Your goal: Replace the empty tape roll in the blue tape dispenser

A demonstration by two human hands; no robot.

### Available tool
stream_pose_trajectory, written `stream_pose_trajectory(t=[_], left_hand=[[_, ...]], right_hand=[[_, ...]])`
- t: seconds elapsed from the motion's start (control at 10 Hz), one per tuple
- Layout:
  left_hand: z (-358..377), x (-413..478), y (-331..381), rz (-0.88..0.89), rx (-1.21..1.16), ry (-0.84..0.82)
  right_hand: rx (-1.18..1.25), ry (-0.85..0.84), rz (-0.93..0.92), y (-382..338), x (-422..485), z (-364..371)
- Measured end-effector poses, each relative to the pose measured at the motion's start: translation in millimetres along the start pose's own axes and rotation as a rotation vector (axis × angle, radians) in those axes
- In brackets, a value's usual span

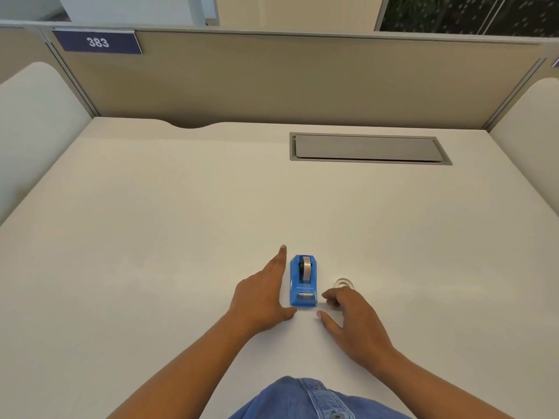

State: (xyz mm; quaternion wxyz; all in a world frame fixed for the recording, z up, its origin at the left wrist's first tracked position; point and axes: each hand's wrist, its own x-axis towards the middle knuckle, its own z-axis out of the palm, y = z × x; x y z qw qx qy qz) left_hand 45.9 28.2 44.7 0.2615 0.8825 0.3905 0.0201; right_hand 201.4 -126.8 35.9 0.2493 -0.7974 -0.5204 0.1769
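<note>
The blue tape dispenser [303, 281] stands upright on the white desk [181, 222] right in front of me, its cutter end toward me and a roll [306, 268] sitting in its cradle at the far end. From this angle the roll looks pale grey on a dark hub; I cannot say for sure how much tape is on it.

My left hand [263, 297] lies flat and open on the desk just beside the dispenser's left side, fingers stretched forward along it and the thumb spread out below its near corner. It holds nothing.

My right hand [351, 319] rests on the desk at the dispenser's near right corner, loosely open, with the forefinger curled toward the blue base and the thumb pointing left under it. Whether the fingertip touches the base is hard to tell. This hand is empty too.

A clear tape roll [344, 283] lies flat on the desk just right of the dispenser, partly behind my right knuckles.

Farther back a grey cable hatch [369, 148] is set into the desk, and the partition [272, 80] carries a blue plate [97, 42] reading 383.
</note>
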Motion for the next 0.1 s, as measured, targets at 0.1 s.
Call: stream_pose_trajectory(t=[0.1], left_hand=[[5.3,-7.5,-3.2,-0.062,-0.097,0.092]], right_hand=[[-0.016,0.039,-0.006,5.1,-0.3,1.0]])
